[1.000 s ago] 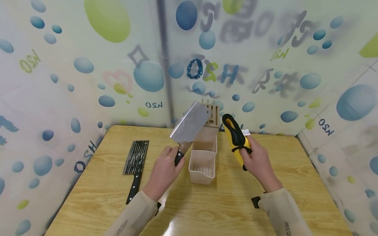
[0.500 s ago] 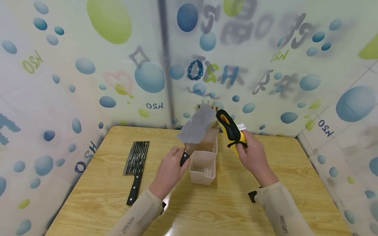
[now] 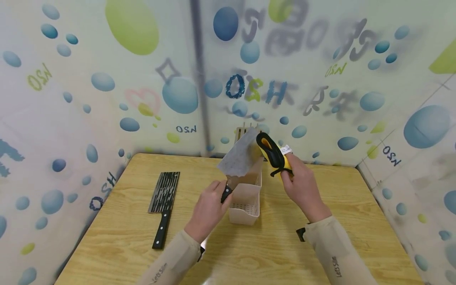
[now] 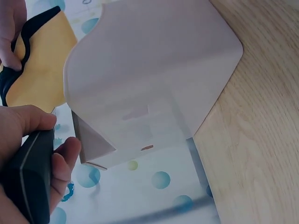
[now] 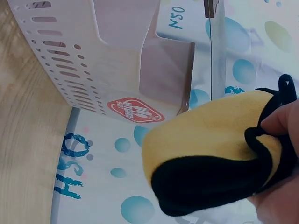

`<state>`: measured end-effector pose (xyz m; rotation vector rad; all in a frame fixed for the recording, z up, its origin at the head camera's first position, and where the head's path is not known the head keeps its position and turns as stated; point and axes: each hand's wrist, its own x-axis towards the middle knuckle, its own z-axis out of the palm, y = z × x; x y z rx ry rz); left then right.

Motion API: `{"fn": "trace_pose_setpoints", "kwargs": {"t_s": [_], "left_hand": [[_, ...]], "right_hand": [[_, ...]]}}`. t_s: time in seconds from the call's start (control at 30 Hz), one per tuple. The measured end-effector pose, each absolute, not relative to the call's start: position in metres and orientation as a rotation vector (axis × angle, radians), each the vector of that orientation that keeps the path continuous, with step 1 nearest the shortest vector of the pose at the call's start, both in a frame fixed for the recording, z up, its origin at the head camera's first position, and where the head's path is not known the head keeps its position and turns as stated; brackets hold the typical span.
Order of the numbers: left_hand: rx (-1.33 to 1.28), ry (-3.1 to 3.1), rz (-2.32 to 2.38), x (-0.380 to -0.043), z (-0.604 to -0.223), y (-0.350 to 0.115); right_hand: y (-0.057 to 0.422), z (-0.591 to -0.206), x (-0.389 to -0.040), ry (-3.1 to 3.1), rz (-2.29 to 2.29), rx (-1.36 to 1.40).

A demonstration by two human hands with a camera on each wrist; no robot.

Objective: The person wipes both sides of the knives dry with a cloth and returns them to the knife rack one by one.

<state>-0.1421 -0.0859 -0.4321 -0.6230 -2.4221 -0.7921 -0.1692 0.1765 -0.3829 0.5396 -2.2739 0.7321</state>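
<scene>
Room, and plenty, in front of the beige caddy (image 3: 244,217), where a hand could cross the tabletop (image 3: 256,257)! Another lane ran right of it, beyond the right hand (image 3: 302,187). But the raised cleaver (image 3: 240,155) and yellow-black bundle (image 3: 274,154) crowded the caddy's rear; the wall (image 3: 306,79) stood behind, the striped cleaver (image 3: 165,193) to its left.

A: What lies on the counter (image 3: 285,245) at your left?
B: A loose cleaver (image 3: 164,194), its handle toward you and its blade toward the wall (image 3: 221,59) behind.
A: And the middle?
B: The rack (image 3: 244,217) stands on the counter there, right of the loose cleaver and well apart from it, its rear near the wall.
A: What is held there?
B: The second cleaver (image 3: 239,154), in your left hand (image 3: 209,209), blade before the rack's rear. In your right hand (image 3: 303,188), just right of that blade, is the cloth (image 3: 273,153); whether they touch, you cannot tell.
</scene>
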Motion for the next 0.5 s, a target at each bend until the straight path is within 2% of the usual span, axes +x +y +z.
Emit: {"fn": "trace_pose_setpoints", "kwargs": {"t_s": [0.5], "left_hand": [[-0.662, -2.393, -0.784, -0.138, -0.428, -0.081]], "right_hand": [[0.156, -0.384, -0.173, -2.32, 0.546, 0.69]]}}
